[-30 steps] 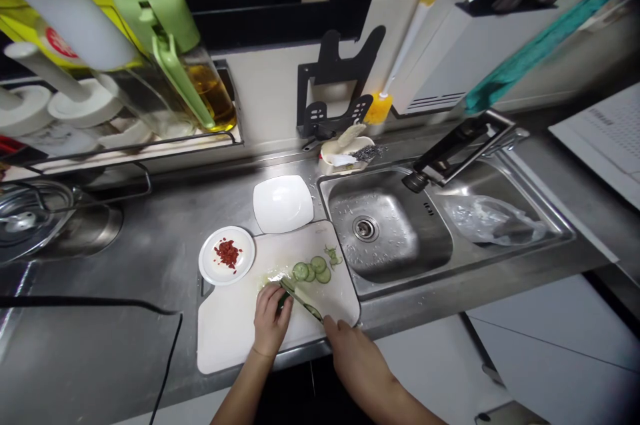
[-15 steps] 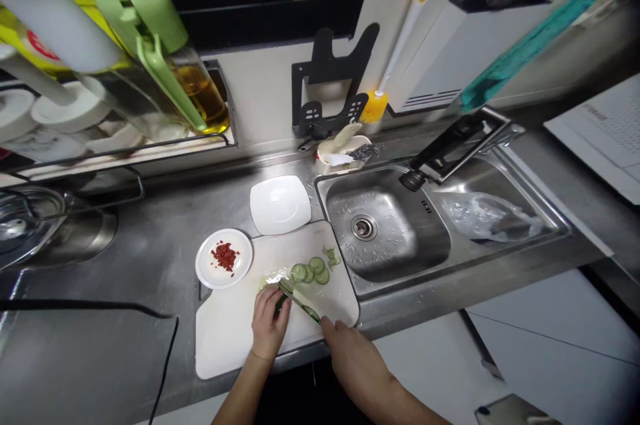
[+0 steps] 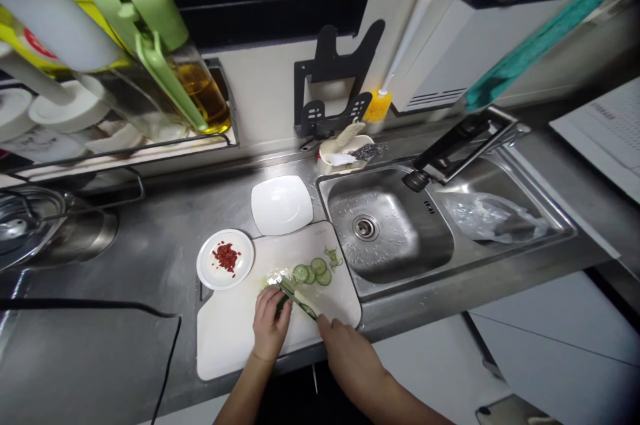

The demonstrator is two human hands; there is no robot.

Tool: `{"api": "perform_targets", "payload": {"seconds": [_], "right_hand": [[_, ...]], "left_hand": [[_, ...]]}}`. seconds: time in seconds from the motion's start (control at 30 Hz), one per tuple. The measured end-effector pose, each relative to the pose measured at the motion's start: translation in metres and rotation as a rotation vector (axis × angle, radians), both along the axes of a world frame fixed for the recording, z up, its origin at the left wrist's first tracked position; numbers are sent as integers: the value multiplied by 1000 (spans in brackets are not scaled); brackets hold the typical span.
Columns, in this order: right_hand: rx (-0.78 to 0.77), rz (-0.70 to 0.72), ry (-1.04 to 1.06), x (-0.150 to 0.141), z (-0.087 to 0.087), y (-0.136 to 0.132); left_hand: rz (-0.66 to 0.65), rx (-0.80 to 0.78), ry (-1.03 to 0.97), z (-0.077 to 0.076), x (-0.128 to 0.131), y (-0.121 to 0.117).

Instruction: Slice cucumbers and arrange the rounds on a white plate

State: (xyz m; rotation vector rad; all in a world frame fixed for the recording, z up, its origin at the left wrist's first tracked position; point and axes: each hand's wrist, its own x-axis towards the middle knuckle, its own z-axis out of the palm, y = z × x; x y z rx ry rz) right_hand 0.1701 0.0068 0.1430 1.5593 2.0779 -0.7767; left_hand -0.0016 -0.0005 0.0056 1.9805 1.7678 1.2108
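On the white cutting board [image 3: 225, 338], my left hand [image 3: 271, 318] is closed around a dark green cucumber [image 3: 282, 303], mostly hidden under the fingers. My right hand [image 3: 350, 355] grips a knife [image 3: 299, 299] by its handle. The blade lies against the cucumber's cut end, right beside my left fingertips. Several round cucumber slices [image 3: 319, 266] rest just beyond the blade. Some thin green peelings [image 3: 333, 256] sit at the board's far right.
A white plate [image 3: 226, 285] with chopped red pieces [image 3: 226, 258] overlaps the board's left edge. Behind the board stands a square white dish [image 3: 281, 205]. The steel sink [image 3: 400, 258] is at the right, under a black faucet [image 3: 440, 151]. A black cable [image 3: 100, 305] crosses the counter.
The whole view has shifted slightly. My right hand and the knife have moved a little left and up relative to the board; my left hand stays on the cucumber.
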Motion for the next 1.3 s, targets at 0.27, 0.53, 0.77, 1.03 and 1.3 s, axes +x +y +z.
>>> {"api": "perform_targets", "payload": {"seconds": [0.27,0.53,0.77,1.03,1.3], "right_hand": [[-2,-16,-5,-5,-1,4],[8,-14,-8,-11,-3,9],[3,-26,2,-14,-2,12],[13,-20,-2,-16,-8,12],[30,-17,7,-21,-8,18]], "left_hand": [[-4,-2,-7,1,0,1],[-8,4,-8,3,0,2],[-11,0,-8,3,0,1],[-4,-20,-11,3,0,1],[-4,-17,-28,4,0,3]]}}
